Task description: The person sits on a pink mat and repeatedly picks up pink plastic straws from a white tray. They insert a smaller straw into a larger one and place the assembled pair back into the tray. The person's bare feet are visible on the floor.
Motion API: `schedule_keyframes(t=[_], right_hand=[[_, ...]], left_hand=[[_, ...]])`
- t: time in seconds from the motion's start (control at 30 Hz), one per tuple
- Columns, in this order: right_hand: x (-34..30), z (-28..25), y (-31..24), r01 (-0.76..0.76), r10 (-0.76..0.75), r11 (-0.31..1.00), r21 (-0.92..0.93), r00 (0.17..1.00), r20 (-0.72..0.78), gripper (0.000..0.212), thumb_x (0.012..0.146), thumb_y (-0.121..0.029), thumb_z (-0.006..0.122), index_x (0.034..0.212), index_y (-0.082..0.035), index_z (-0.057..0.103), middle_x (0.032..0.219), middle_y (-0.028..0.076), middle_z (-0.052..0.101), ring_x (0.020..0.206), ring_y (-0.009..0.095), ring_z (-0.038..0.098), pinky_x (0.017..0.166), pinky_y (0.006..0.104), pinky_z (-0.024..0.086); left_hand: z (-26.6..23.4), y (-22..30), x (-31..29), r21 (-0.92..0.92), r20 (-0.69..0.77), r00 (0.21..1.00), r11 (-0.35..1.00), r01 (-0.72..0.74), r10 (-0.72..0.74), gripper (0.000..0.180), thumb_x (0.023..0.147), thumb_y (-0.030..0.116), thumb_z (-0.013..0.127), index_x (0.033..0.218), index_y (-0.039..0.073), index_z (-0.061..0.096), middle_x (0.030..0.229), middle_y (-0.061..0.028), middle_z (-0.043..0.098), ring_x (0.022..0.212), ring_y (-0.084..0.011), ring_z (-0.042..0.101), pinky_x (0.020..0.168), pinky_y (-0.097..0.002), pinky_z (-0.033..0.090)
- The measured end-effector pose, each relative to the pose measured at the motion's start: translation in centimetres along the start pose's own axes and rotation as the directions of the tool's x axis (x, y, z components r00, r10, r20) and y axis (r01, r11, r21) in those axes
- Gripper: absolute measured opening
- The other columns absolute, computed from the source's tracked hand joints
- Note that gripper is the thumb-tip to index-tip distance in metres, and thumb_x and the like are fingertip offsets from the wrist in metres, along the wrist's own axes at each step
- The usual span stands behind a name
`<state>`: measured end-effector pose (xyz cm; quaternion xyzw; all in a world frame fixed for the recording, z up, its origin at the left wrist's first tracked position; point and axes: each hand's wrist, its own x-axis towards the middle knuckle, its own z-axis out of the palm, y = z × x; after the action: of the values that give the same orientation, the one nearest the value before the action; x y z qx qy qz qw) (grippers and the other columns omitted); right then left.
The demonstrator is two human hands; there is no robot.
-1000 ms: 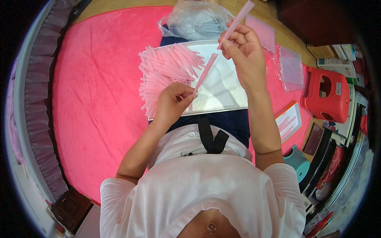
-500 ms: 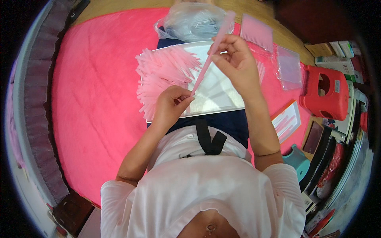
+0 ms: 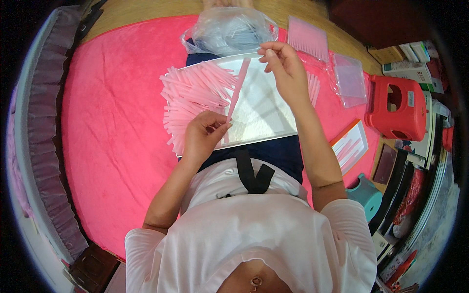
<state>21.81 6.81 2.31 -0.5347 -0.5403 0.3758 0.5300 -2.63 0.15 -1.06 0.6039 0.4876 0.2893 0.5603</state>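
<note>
Over the lap tray (image 3: 273,128) | left hand (image 3: 202,136) pinches the lower end of a pink strip (image 3: 238,90), right hand (image 3: 283,71) loosely curled by its top, grip unclear | strip looks light, thin, floppy; best held at the ends | fanned strip pile (image 3: 193,97) crowds left; plastic bag (image 3: 227,31) beyond; red stool (image 3: 394,107) right

Tray (image 3: 273,128) near edge hidden under left hand (image 3: 202,136).
</note>
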Motion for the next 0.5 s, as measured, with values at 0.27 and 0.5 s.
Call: schedule_keyframes(t=[0.27, 0.5], right_hand=[[10.7, -0.2, 9.8, 0.396, -0.296, 0.642, -0.656, 0.918, 0.265, 0.024, 0.087, -0.004, 0.057, 0.109, 0.000, 0.065, 0.108, 0.019, 0.065, 0.100, 0.034, 0.064, 0.088, 0.0384, 0.051], [14.8, 3.5, 13.6, 0.281, 0.109, 0.435, -0.855, 0.927, 0.360, 0.029, 0.083, 0.002, 0.053, 0.108, -0.003, 0.066, 0.112, 0.021, 0.065, 0.104, 0.036, 0.063, 0.090, 0.0432, 0.051]], left_hand=[[-0.1, 0.0, 0.3, -0.170, 0.006, 0.998, 0.984, 0.056, -0.055, 0.010, 0.088, 0.001, 0.069, 0.097, -0.003, 0.070, 0.094, -0.0036, 0.065, 0.078, -0.0083, 0.056, 0.069, -0.0214, 0.046], [0.1, 0.2, -0.2, -0.216, -0.021, 0.993, 0.971, 0.105, -0.112, 0.009, 0.087, 0.001, 0.070, 0.095, -0.003, 0.068, 0.091, -0.0050, 0.062, 0.076, -0.0091, 0.058, 0.069, -0.0219, 0.047]])
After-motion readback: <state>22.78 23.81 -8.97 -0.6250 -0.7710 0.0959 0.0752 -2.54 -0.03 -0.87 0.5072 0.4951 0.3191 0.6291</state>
